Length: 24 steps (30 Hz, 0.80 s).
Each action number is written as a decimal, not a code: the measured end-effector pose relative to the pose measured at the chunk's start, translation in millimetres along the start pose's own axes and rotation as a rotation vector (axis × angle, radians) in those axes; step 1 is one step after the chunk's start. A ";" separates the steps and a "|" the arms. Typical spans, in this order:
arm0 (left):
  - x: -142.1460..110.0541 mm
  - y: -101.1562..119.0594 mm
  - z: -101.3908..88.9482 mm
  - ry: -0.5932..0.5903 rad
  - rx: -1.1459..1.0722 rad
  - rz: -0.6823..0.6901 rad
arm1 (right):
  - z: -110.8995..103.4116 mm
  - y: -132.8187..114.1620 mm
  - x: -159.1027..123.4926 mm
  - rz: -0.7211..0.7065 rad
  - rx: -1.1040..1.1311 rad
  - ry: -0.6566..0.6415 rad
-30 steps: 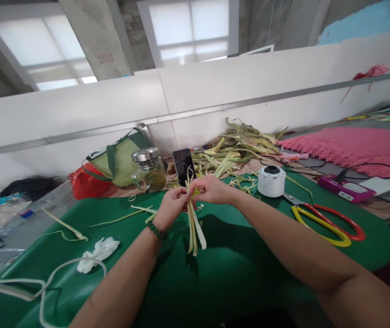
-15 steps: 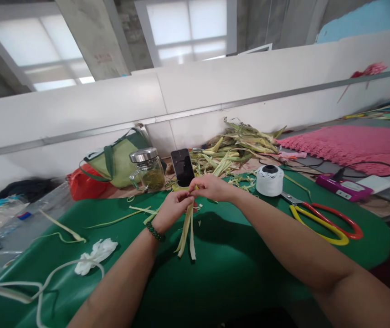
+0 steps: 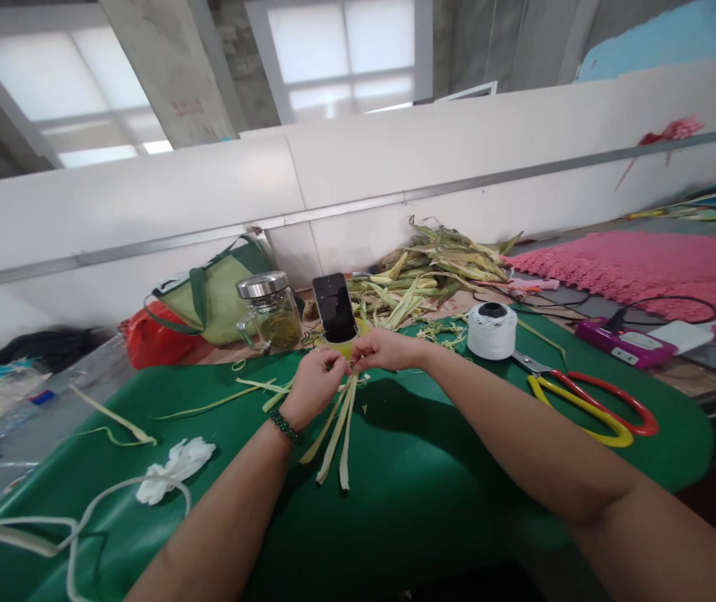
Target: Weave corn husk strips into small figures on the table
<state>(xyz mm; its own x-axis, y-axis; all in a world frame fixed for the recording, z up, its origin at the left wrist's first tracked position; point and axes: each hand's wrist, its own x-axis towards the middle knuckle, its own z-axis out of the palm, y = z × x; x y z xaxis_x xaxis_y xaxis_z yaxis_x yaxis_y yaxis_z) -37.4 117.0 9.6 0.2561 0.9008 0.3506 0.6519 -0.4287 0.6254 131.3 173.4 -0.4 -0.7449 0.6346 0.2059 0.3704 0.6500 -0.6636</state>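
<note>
From where I watch, both hands meet over the green table cover (image 3: 433, 477), whose smooth surface runs out to a rounded edge on the right. The left hand (image 3: 315, 383) and right hand (image 3: 386, 349) have their fingertips closed together, pinching the upper ends of the corn-husk strips (image 3: 335, 439). I see three flat, pale, ribbon-like tails fanning below the fingers, between the forearms; whether their tips touch the cover I cannot tell.

Ahead, room is tight: a dark, flat phone (image 3: 334, 308) stands just beyond the knuckles, with a glass mug (image 3: 275, 322) under a metal lid to its left. To the right I have a squat white thread spool (image 3: 492, 333) and scissors (image 3: 593, 411) with red and yellow loop handles. On my left lie a crumpled white tissue (image 3: 183, 460) and a looping white cable (image 3: 104, 492). Dry, ragged corn husks (image 3: 449, 259) heap against the wall.
</note>
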 end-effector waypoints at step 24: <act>5.0 -12.0 0.9 -0.030 -0.053 -0.003 | 1.4 13.5 2.7 -0.015 0.165 0.003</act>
<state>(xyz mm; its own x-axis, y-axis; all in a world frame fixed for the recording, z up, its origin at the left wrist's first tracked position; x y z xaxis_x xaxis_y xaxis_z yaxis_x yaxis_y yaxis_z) -43.3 126.7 3.2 0.2759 0.9034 0.3282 0.6145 -0.4284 0.6625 133.5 183.3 -9.8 -0.7479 0.6268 0.2183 0.2633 0.5820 -0.7694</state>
